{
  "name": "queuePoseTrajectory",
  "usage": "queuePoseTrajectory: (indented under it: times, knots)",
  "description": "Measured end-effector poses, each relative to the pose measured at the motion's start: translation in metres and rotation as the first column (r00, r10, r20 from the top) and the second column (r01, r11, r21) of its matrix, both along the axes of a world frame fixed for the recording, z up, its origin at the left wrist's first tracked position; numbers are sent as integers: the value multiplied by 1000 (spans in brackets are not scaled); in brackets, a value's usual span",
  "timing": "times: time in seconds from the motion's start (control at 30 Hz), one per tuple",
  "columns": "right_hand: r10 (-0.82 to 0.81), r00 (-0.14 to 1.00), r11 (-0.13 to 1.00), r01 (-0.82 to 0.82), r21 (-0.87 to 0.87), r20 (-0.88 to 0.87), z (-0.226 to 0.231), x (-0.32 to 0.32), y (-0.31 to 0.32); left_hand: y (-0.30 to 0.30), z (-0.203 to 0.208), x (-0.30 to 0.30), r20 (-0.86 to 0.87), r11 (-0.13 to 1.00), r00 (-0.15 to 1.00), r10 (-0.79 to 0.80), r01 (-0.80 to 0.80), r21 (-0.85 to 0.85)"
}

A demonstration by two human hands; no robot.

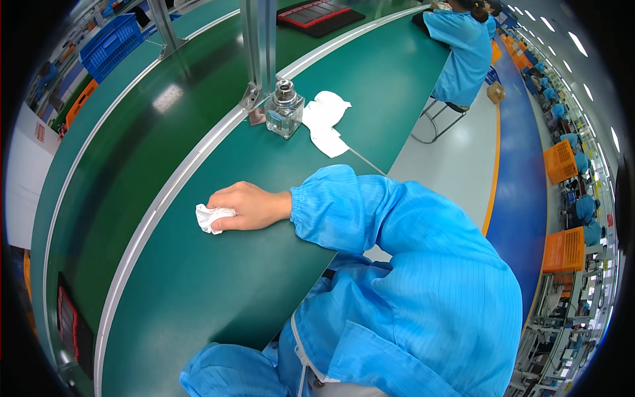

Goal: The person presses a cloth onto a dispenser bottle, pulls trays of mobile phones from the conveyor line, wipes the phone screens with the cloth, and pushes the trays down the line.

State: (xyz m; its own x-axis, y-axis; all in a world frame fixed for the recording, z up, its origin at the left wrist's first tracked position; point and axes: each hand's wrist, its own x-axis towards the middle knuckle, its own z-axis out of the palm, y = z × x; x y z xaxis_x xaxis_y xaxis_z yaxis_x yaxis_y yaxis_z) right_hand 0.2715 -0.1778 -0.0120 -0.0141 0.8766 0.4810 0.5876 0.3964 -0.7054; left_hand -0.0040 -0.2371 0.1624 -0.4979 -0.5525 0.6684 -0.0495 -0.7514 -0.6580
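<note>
My right hand (248, 205) is closed around a crumpled white cloth (213, 218), pressed against the green table (218, 278). The bunched cloth pokes out past the fingertips and thumb. Beyond the hand stands a clear square glass bottle (285, 112) with a metal top, beside the foot of a metal post. Just right of the bottle lies a flat white cloth (325, 119), irregular in outline. My left hand is out of sight; blue clothing (228, 370) bulges at the lower edge.
A metal post (258, 46) rises at the table's far rail. Past it, a green conveyor belt (152, 126) carries dark trays (321, 14) with red edging. A co-worker in blue (463, 53) sits farther along the table. Orange crates (563, 250) stand across the aisle.
</note>
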Motion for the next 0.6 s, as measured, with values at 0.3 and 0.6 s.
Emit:
queuePoseTrajectory:
  times: [0.3, 0.6]
  knots:
    - [9, 1000, 1000, -9, 0, 15, 4, -1, 2, 7, 6, -9, -32, 1000, 999, -18, 19, 23]
    - [13, 1000, 999, -12, -35, 23, 5, 1, -1, 20, 10, -18, -97, 997, 994, -50, 56, 61]
